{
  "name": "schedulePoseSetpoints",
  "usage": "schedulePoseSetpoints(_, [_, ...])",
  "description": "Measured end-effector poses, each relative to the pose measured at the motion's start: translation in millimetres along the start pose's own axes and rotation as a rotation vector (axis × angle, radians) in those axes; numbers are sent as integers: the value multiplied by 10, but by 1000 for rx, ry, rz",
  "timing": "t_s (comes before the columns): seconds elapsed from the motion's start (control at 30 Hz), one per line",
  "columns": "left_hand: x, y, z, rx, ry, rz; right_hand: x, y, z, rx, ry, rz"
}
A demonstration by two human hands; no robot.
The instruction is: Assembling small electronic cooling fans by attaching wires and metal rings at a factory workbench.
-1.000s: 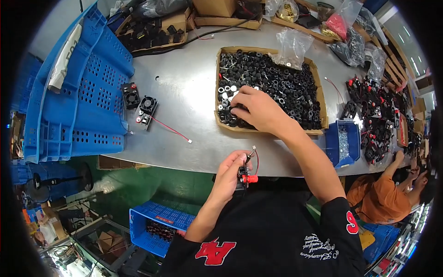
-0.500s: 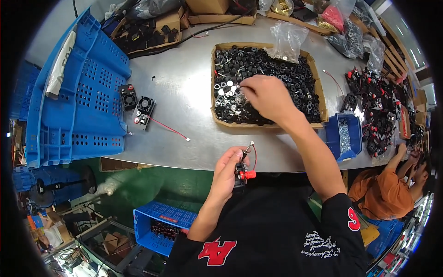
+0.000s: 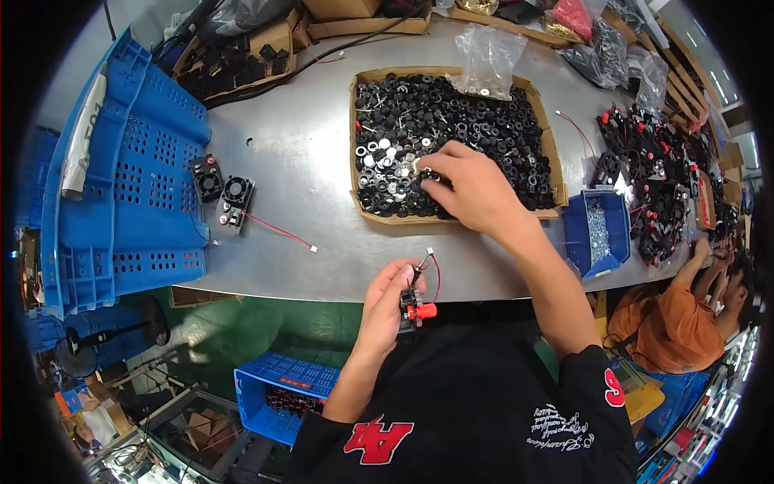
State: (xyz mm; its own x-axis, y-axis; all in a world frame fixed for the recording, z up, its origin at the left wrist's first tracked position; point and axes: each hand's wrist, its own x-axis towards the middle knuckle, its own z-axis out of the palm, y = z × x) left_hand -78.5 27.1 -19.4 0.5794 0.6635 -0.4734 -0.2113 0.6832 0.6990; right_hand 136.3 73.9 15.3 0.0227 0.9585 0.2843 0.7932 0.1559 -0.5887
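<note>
Holding a black module (image 3: 408,311) with a red knob (image 3: 426,310), the left hand (image 3: 385,305) in the head view sits by the near edge of the metal tabletop (image 3: 310,161), its grip clamped on the module between thumb and fingers. A red lead (image 3: 438,278) arcs up from the module to a white plug (image 3: 430,252). The right hand (image 3: 472,185) reaches into a cardboard tray (image 3: 419,219), thumb and fingertips bent down close to each other among the parts; whether that grip has closed on a piece I cannot tell. Black caps and rings (image 3: 419,105) fill most of the tray, with silver discs (image 3: 384,153) gathered left of the fingers. A clear bag (image 3: 492,56) lies over the tray's far side. Just right of the tray is a small blue bin (image 3: 620,230) of screws (image 3: 598,230), and beyond it a heap of black and red parts (image 3: 657,161). To the left, two fan units (image 3: 238,194) (image 3: 208,182) lie side by side next to a tall blue crate (image 3: 133,97). At far right is a co-worker in orange (image 3: 673,331).
</note>
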Motion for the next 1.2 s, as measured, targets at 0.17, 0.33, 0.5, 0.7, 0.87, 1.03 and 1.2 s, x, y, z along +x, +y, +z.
schedulePoseSetpoints(0.17, [8,-3,3,-11,6,6,48,4,-13,-217,-109,53])
schedulePoseSetpoints(0.33, [3,2,-11,-6,18,-1,-46,154,-50,-43,167,100])
schedulePoseSetpoints(0.5, [4,9,4,0,-2,-5,-128,311,-194,149,264,313])
schedulePoseSetpoints(0.7, [2,17,11,-13,-3,-11,-213,322,-267,99,198,288])
schedulePoseSetpoints(0.87, [-3,12,11,0,12,-14,-288,292,-278,180,152,354])
schedulePoseSetpoints(1.03, [-1,21,10,10,6,-25,-383,281,-296,104,260,268])
schedulePoseSetpoints(1.2, [3,27,14,23,25,-39,-626,176,-310,44,193,76])
